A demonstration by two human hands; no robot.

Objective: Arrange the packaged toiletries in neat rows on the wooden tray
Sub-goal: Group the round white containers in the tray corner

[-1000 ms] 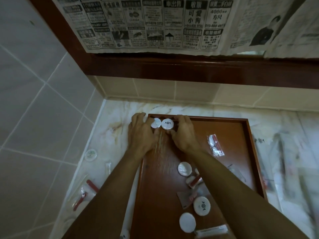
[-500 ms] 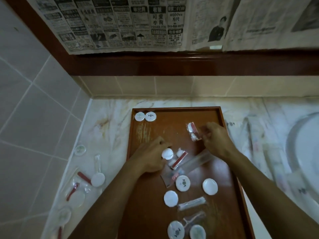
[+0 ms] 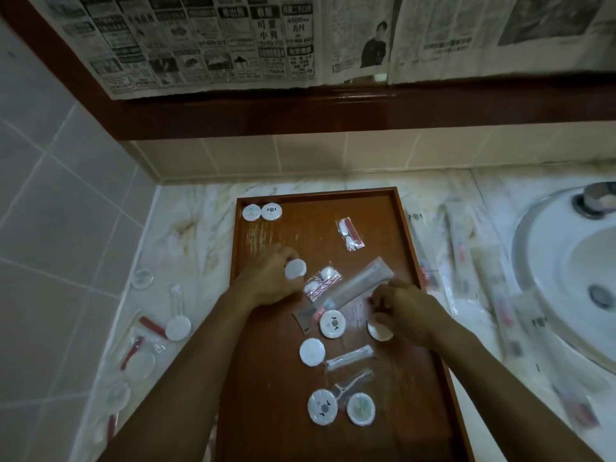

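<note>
A wooden tray (image 3: 405, 248) lies on the marble counter. Two round white soap packets (image 3: 262, 212) sit side by side in its far left corner. My left hand (image 3: 270, 281) pinches another round soap packet (image 3: 295, 269) above the tray's left middle. My right hand (image 3: 405, 311) curls over a round white packet (image 3: 379, 331) at the tray's right middle. Between the hands lie a long clear toothbrush sachet (image 3: 346, 291) and a red-and-white packet (image 3: 321, 282). Several more round soaps, including one (image 3: 332, 324), and thin sachets are scattered nearer me.
More packets (image 3: 156, 331) lie loose on the counter left of the tray, by the tiled wall. Long sachets (image 3: 466, 261) lie to the right, next to a white sink (image 3: 566, 278). Newspaper covers the mirror behind.
Both hands came back from the two soaps in the far corner. The left hand took up a round soap; the right moved from the far packet down onto a round packet.
</note>
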